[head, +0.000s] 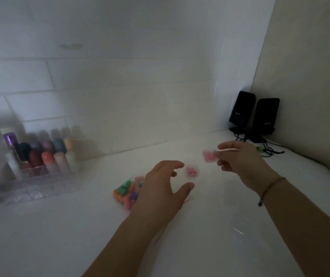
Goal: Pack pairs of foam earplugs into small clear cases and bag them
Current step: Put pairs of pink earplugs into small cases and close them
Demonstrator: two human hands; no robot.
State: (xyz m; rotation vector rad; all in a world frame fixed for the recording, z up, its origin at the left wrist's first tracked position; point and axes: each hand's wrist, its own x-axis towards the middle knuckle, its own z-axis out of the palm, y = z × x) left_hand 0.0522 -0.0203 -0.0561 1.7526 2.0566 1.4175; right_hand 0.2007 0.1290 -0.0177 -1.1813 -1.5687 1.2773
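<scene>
A small clear case with pink earplugs inside (pixel 208 156) was pinched at its edge between the thumb and fingers (pixel 223 151) of the right hand (pixel 238 162), and was held up off the white table (pixel 200 246), probably so that it could be carried toward a bag. The picture was blurred, so whether the case lid was closed could not be told. The left hand (pixel 160 188) was spread just beside the pile of loose coloured earplugs (pixel 127 191), its fingers relaxed and apart and nothing gripped in them; it seemed to be poised over a second pink-filled case (pixel 192 171), which lay on the table just beyond the pile, between the two hands. A faint clear plastic item (pixel 242 226), perhaps a bag or a lid, was seen nearer than the pile, below the right forearm. Well to the left of the pile a clear organiser of coloured bottles (pixel 40 162) was kept out of the working area, and two black speakers (pixel 254 116) were stood in the far corner to its right.
</scene>
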